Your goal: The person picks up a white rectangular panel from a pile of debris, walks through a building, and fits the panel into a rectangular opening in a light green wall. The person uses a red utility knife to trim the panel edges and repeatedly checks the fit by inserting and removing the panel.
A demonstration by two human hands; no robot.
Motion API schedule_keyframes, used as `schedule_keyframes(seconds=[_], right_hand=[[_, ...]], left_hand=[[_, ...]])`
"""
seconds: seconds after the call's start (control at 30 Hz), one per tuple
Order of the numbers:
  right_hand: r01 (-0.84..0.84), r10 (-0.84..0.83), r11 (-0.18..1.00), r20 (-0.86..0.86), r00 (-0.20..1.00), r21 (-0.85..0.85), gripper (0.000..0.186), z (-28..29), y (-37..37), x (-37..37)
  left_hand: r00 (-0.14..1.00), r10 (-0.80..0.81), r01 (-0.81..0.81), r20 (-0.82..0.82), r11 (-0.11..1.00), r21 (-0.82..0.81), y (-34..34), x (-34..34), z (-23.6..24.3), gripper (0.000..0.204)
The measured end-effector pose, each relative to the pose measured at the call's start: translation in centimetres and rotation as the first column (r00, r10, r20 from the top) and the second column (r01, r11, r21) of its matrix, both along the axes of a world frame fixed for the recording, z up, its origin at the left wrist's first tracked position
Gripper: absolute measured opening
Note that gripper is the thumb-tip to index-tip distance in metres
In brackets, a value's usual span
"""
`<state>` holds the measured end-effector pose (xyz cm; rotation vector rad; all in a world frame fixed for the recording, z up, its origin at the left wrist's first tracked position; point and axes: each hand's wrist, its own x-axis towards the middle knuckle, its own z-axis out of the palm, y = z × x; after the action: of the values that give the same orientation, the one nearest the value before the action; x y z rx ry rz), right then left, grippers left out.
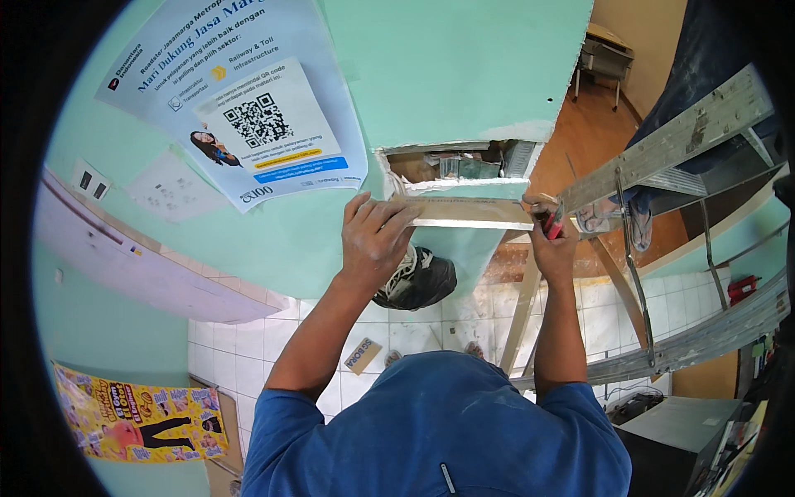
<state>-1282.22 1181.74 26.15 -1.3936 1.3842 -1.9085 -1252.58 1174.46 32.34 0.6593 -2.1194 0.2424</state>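
A strip of board [472, 214], brown on its face and white along its cut edge, spans level between my hands. The fingers of my left hand [377, 240] are wrapped over its left end. My right hand [552, 243] grips the right end and also has a small red and black tool [554, 225] in it, whose exact kind is hidden by the fingers. Just beyond the strip, a rectangular opening with a rough, chipped rim [464, 185] is cut in the green wall [447, 74]. Inside the opening, grey and reddish parts show dimly.
A metal ladder [671, 137] leans across the right, where another person's dark-trousered leg [704, 62] and sandalled foot [640, 224] show. Below my hands hangs a black bag [426, 286]. Cardboard [363, 356] lies on white tiles. A black cabinet [683, 435] stands lower right.
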Motion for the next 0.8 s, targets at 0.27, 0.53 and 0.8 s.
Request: schedule_keyframes(seconds=[0.27,0.53,0.8], right_hand=[[0.151,-0.126,0.979,-0.176,0.976,0.137,0.031,1.7,0.2,0.8],[0.265,-0.386,0.919,-0.521,0.761,-0.294,0.027,3.5,-4.9,4.0],[0.321,-0.448,0.894,-0.585,0.676,-0.313,0.029,4.2,-8.8,6.7]], left_hand=[[0.997,-0.055,0.039,0.046,0.957,0.287,3.1,2.9,-2.3,0.020],[1.000,-0.005,0.009,-0.010,0.882,0.471,6.7,5.1,-6.9,0.020],[0.989,0.149,-0.110,-0.018,0.799,0.591,9.1,8.1,-8.7,0.021]])
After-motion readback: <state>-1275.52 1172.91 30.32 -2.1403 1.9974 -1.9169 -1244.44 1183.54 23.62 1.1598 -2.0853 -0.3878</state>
